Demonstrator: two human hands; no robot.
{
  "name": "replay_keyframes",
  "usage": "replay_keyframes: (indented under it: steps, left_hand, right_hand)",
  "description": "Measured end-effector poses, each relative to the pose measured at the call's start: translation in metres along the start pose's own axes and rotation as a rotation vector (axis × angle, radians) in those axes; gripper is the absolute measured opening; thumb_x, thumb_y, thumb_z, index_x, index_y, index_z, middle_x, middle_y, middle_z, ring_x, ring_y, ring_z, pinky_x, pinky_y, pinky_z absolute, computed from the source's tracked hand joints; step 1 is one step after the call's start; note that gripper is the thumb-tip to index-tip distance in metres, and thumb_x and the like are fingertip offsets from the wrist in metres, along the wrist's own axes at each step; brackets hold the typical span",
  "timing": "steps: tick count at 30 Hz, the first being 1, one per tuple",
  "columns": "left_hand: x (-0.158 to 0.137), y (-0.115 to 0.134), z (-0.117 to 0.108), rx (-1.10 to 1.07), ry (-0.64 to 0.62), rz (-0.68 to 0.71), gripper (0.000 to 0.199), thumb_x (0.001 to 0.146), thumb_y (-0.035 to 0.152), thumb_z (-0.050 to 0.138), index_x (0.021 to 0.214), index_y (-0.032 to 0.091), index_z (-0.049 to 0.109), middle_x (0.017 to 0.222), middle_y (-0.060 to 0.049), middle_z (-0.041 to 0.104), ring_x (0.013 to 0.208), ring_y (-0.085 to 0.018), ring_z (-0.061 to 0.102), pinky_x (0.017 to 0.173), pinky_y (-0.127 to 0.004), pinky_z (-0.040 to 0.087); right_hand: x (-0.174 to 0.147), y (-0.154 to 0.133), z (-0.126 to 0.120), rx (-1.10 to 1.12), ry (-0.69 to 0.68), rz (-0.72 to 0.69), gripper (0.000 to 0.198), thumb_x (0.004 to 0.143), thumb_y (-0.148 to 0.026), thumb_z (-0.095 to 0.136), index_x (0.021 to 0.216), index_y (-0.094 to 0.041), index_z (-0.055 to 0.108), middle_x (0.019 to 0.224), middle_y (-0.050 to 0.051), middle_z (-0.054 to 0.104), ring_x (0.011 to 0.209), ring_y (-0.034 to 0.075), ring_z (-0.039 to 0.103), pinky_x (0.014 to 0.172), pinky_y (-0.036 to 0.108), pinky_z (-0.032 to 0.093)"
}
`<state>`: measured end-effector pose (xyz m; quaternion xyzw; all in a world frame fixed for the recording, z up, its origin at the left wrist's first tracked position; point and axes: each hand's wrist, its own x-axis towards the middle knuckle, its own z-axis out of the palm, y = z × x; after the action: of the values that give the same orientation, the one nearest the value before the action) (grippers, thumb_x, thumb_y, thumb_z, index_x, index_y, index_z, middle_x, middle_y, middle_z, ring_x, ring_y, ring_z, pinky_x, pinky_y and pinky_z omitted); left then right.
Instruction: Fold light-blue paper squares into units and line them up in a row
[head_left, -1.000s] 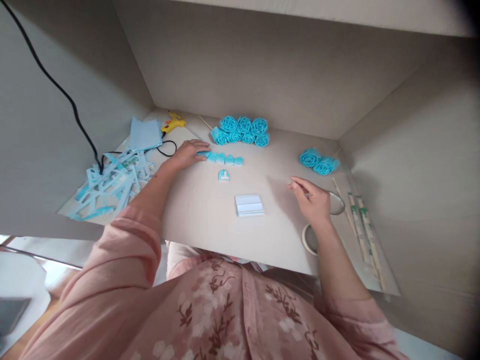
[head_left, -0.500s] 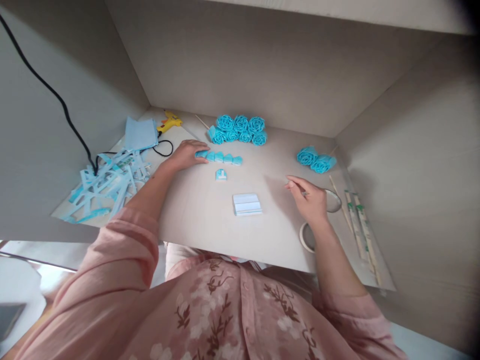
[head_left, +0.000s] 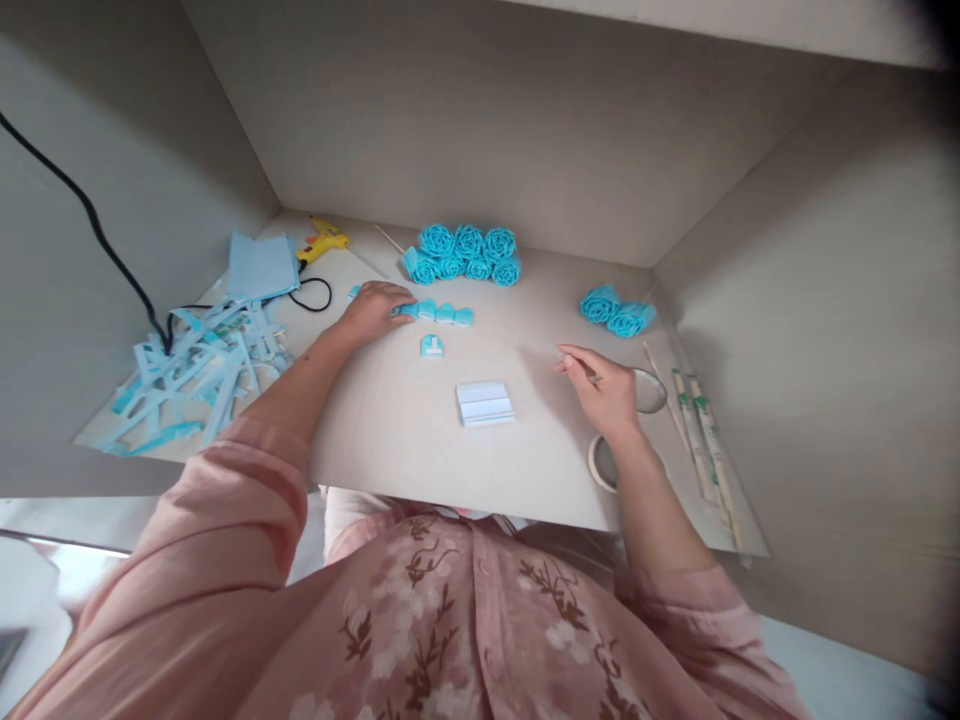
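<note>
My left hand (head_left: pixel 379 308) rests at the left part of a row of overlapping blue paper petals (head_left: pixel 445 314), its fingers and thumb closed on them. A bit of blue shows beyond the hand's left side. Just in front lies a small blue cut piece with a white mark (head_left: pixel 432 346). Nearer me is a folded pale stack of paper (head_left: pixel 485 404). Over the right side of the table, my right hand (head_left: pixel 606 392) is raised with thumb and fingers pinched together. Whatever lies between those fingertips is too small to make out.
Blue paper roses (head_left: pixel 469 252) stand grouped at the back, with more roses (head_left: pixel 616 310) at right. Tape rolls (head_left: pixel 649 391) and wrapped sticks (head_left: pixel 705 430) lie by the right hand. Left are a yellow glue gun (head_left: pixel 324 240), blue sheets (head_left: pixel 262 265), paper scraps (head_left: pixel 202 375) and a black cord (head_left: pixel 97 225).
The whole view has shifted slightly. My left hand has slid a little right along the petal row, and blue now shows on its left side. My right hand keeps its pinch.
</note>
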<state>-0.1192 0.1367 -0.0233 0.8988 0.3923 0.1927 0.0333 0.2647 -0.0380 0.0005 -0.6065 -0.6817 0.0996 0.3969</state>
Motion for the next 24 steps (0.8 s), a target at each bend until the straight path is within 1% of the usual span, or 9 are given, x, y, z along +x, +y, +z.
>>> replay_keyframes:
  steps: [2, 5, 7, 11, 14, 19, 24]
  left_hand:
    - [0.0, 0.002, -0.001, 0.002, -0.003, -0.013, 0.042, 0.091, 0.045, 0.056, 0.117, 0.018, 0.075, 0.127, -0.014, 0.073, 0.12, -0.031, 0.065, 0.106, -0.044, 0.044]
    - [0.0, 0.009, -0.003, -0.004, 0.026, -0.033, 0.047, 0.088, 0.047, 0.061, 0.124, 0.018, 0.072, 0.135, -0.016, 0.068, 0.127, -0.033, 0.061, 0.11, -0.048, 0.041]
    - [0.001, 0.017, -0.005, -0.018, 0.039, -0.018, 0.05, 0.088, 0.048, 0.061, 0.127, 0.018, 0.07, 0.138, -0.016, 0.066, 0.131, -0.035, 0.058, 0.111, -0.05, 0.038]
    - [0.003, 0.032, -0.007, -0.033, -0.021, 0.038, 0.043, 0.092, 0.046, 0.054, 0.122, 0.021, 0.072, 0.134, -0.014, 0.069, 0.13, -0.034, 0.058, 0.114, -0.054, 0.034]
    - [0.003, 0.037, -0.005, -0.026, -0.061, 0.048, 0.041, 0.094, 0.045, 0.051, 0.117, 0.022, 0.074, 0.131, -0.013, 0.07, 0.128, -0.033, 0.059, 0.116, -0.055, 0.03]
    - [0.003, 0.037, -0.002, -0.037, -0.094, 0.058, 0.043, 0.093, 0.046, 0.05, 0.118, 0.021, 0.074, 0.135, -0.013, 0.068, 0.131, -0.033, 0.057, 0.116, -0.056, 0.031]
    - [0.004, 0.041, -0.008, -0.027, -0.034, 0.058, 0.047, 0.094, 0.047, 0.05, 0.126, 0.019, 0.071, 0.145, -0.015, 0.061, 0.138, -0.034, 0.051, 0.116, -0.054, 0.032]
  right_hand:
    - [0.0, 0.0, 0.0, -0.001, 0.001, -0.002, 0.034, 0.095, -0.042, 0.054, 0.112, -0.022, 0.076, 0.087, 0.005, 0.081, 0.078, 0.02, 0.076, 0.072, 0.031, 0.058]
    - [0.0, 0.0, 0.0, 0.004, -0.004, 0.001, 0.034, 0.095, -0.042, 0.054, 0.111, -0.022, 0.076, 0.087, 0.006, 0.081, 0.078, 0.021, 0.076, 0.072, 0.031, 0.058]
    - [0.0, -0.001, 0.0, 0.01, -0.009, 0.009, 0.034, 0.095, -0.042, 0.054, 0.111, -0.022, 0.076, 0.087, 0.006, 0.081, 0.079, 0.021, 0.076, 0.071, 0.032, 0.059]
    - [0.0, -0.002, 0.0, 0.016, -0.009, 0.015, 0.034, 0.095, -0.042, 0.054, 0.112, -0.023, 0.076, 0.087, 0.005, 0.081, 0.078, 0.021, 0.076, 0.071, 0.032, 0.059]
    - [0.0, -0.002, 0.0, 0.013, -0.01, 0.012, 0.033, 0.095, -0.042, 0.054, 0.111, -0.023, 0.076, 0.086, 0.005, 0.081, 0.078, 0.021, 0.076, 0.074, 0.033, 0.059]
    - [-0.001, -0.001, 0.0, 0.027, -0.018, 0.01, 0.034, 0.095, -0.042, 0.054, 0.111, -0.022, 0.076, 0.087, 0.005, 0.081, 0.079, 0.021, 0.076, 0.076, 0.033, 0.058]
    - [0.0, -0.002, 0.0, 0.032, -0.003, -0.007, 0.032, 0.095, -0.039, 0.055, 0.111, -0.021, 0.077, 0.086, 0.005, 0.081, 0.077, 0.02, 0.076, 0.075, 0.032, 0.058]
